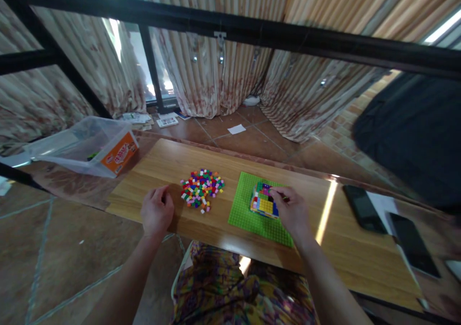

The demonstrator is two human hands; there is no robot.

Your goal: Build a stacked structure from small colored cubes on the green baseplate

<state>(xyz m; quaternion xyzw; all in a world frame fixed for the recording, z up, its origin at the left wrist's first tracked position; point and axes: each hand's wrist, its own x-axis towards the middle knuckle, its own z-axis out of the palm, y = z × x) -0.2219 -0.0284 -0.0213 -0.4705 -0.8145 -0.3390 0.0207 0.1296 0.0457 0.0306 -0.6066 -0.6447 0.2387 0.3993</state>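
On the wooden board, my left hand (157, 210) rests in a loose fist, left of a pile of small coloured toy bricks (202, 188); nothing shows in its fingers. A green studded baseplate (239, 210) lies right of the pile. Stacked on it is a low block of bricks (265, 205), with yellow, blue, purple, green and red parts on top. My right hand (291, 210) reaches over the block's right side, thumb and fingers pinched together at its upper surface. Whatever is between those fingertips is too small and covered to make out.
A clear plastic bin (77, 147) with an orange label stands at the left. Two dark phones (363, 209) and white paper (380, 207) lie at the right. A black metal bar (230, 25) crosses above, before striped curtains (223, 80).
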